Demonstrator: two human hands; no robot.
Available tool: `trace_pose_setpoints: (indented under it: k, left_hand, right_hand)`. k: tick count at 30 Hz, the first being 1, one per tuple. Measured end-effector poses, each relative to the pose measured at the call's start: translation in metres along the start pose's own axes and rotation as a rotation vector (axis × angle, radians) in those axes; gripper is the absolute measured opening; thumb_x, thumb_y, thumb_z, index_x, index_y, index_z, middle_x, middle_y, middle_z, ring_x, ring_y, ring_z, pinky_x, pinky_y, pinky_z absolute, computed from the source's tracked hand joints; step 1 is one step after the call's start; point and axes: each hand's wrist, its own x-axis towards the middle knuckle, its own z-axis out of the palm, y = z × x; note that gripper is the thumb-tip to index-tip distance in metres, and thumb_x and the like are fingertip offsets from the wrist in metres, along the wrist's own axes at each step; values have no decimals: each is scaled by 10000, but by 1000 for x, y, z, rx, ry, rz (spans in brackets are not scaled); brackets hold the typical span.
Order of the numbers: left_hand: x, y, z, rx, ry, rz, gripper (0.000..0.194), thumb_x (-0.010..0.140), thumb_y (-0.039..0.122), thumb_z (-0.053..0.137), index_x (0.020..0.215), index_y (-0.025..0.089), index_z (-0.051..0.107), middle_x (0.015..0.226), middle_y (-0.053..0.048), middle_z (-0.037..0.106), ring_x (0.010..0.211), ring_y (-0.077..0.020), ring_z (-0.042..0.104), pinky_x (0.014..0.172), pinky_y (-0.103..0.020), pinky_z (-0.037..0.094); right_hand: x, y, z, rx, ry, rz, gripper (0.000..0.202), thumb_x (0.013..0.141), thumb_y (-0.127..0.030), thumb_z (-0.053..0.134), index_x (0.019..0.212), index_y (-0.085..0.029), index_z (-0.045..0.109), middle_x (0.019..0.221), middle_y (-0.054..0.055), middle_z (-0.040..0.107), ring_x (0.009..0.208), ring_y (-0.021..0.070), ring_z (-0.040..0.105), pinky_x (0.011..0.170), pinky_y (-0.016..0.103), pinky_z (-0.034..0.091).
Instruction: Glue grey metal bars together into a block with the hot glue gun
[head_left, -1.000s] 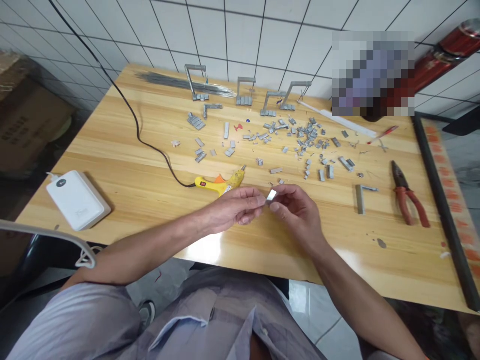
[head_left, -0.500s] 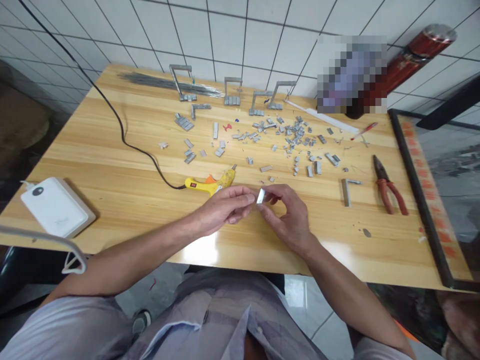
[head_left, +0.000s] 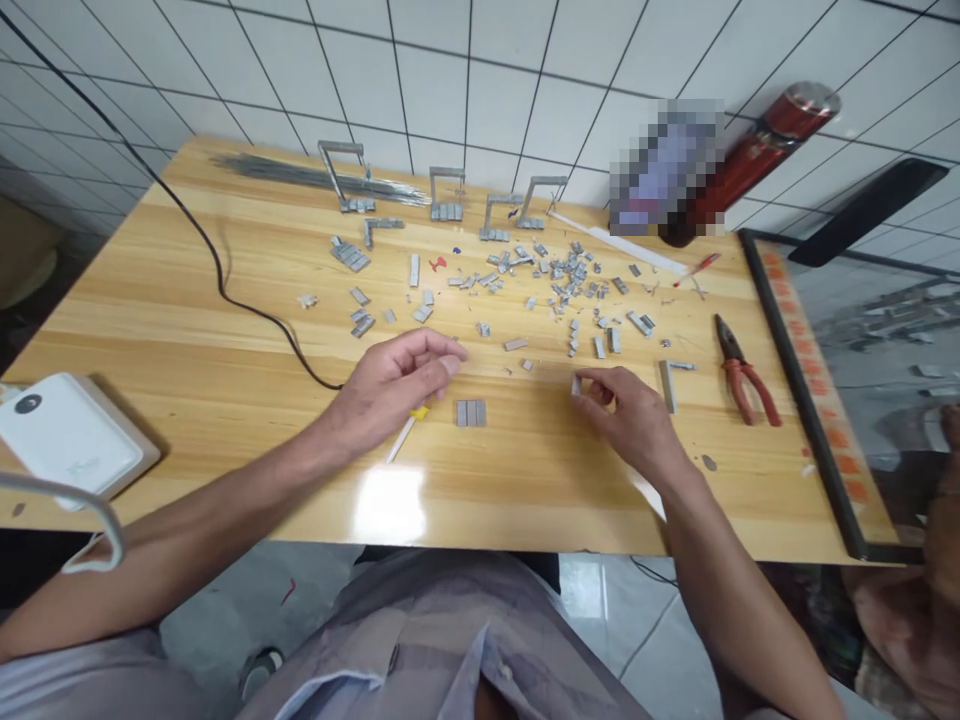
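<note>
My right hand [head_left: 626, 405] pinches a small grey metal block [head_left: 576, 385] between thumb and fingers, just above the tabletop. My left hand [head_left: 405, 380] is apart from it, palm down with fingers loosely stretched and nothing seen in them. Beneath that hand lies a yellow glue gun [head_left: 420, 412], mostly covered, with its pale glue stick [head_left: 401, 440] poking out toward me. Between the hands, a flat grey set of metal strips [head_left: 471, 413] rests side by side on the wooden table [head_left: 525, 480].
Several metal frames [head_left: 448, 195] stand along the tiled wall, near thin rods [head_left: 300, 172]. Loose metal pieces [head_left: 570, 275] are scattered mid-table. Right lie pliers [head_left: 739, 375], an L-shaped piece [head_left: 669, 385] and a black-framed panel [head_left: 810, 390]. A white box [head_left: 82, 435] sits left; a red flask [head_left: 780, 135] stands behind.
My hands have drawn apart: the right moved right with its metal block, the left moved left over the glue gun. The flat set of strips between them has come into sight. The view shifted slightly.
</note>
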Motion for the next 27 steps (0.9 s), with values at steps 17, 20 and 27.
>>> trace_pose_setpoints:
  k: [17, 20, 27]
  left_hand:
    - [13, -43, -17, 708, 279, 871, 149, 955, 142, 625, 1005, 184, 758, 768, -29, 754, 657, -139, 670, 630, -255, 527]
    - [14, -44, -16, 714, 228, 943, 178, 950, 87, 618, 1036, 178, 745, 851, -49, 790, 748, -150, 728, 691, -253, 565]
    - [12, -47, -14, 696, 150, 946, 181, 952, 96, 624, 1033, 214, 734, 896, -57, 814, 761, -162, 762, 700, -262, 616]
  right_hand:
    - [3, 23, -16, 50, 19, 34, 413, 901, -366, 685, 1285, -223, 732, 944, 49, 743, 773, 197, 663, 747, 359, 557]
    - [28, 36, -47, -90, 174, 143, 303, 922, -365, 648, 1146, -214, 787, 942, 75, 763, 831, 228, 692, 826, 385, 558]
    - [106, 75, -76, -539, 0, 432, 235, 910, -265, 589, 991, -216, 805, 1088, 134, 803, 1025, 319, 710, 845, 400, 516]
